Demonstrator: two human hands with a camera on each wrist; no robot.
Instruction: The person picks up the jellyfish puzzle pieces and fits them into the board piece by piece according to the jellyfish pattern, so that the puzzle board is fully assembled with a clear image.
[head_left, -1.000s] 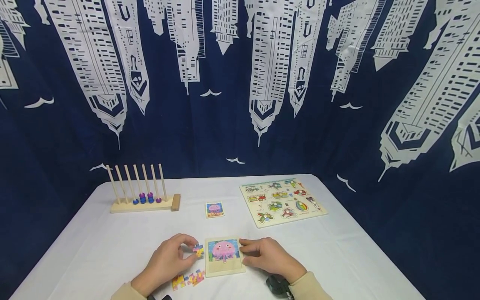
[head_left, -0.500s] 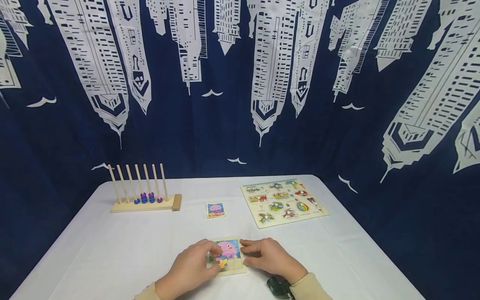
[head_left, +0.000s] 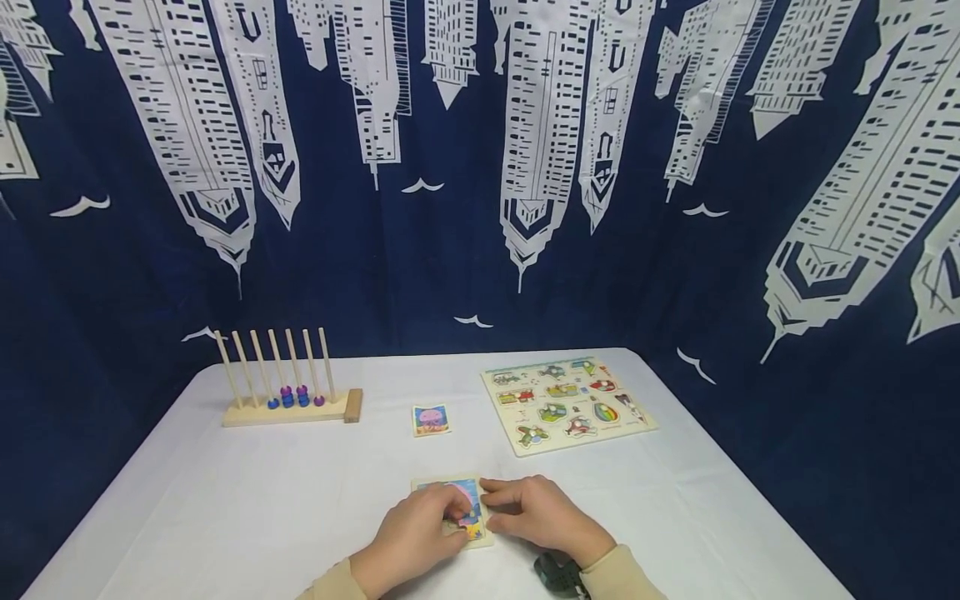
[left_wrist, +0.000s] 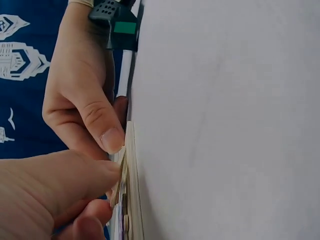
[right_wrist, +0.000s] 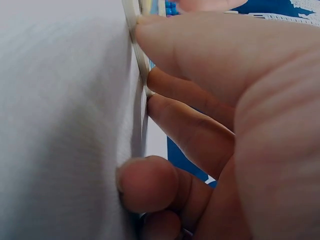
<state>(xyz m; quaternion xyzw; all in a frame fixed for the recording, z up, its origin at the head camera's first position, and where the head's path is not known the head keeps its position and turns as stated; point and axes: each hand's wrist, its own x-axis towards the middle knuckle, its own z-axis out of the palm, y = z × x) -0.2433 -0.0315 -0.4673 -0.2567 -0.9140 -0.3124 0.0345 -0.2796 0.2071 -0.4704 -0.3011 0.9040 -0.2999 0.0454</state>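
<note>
Over the lower part of a small wooden jigsaw board point(head_left: 482, 542) with a pink jellyfish picture, my left hand point(head_left: 416, 537) pinches a jigsaw piece point(head_left: 473, 529) with yellow and blue print. In the left wrist view this piece point(left_wrist: 118, 182) is tilted, its edge between thumb and fingers. My right hand point(head_left: 546, 512) touches the board's right edge with thumb and fingertips. The right wrist view has those fingertips point(right_wrist: 152, 77) against the board's side point(right_wrist: 136, 42). Most of the picture is hidden behind the left hand.
Behind the board lies a small jellyfish picture card point(head_left: 431, 420). A wooden bead counter point(head_left: 292, 410) with upright pegs stands back left, and a vehicle peg puzzle point(head_left: 566, 404) lies back right. A dark device point(head_left: 558, 573) is at the right wrist. A navy curtain point(head_left: 450, 250) hangs behind the table.
My left hand has carried the jigsaw piece rightward from beside the board to its lower right part. The loose pieces at the lower left are now out of sight. The right hand stays put.
</note>
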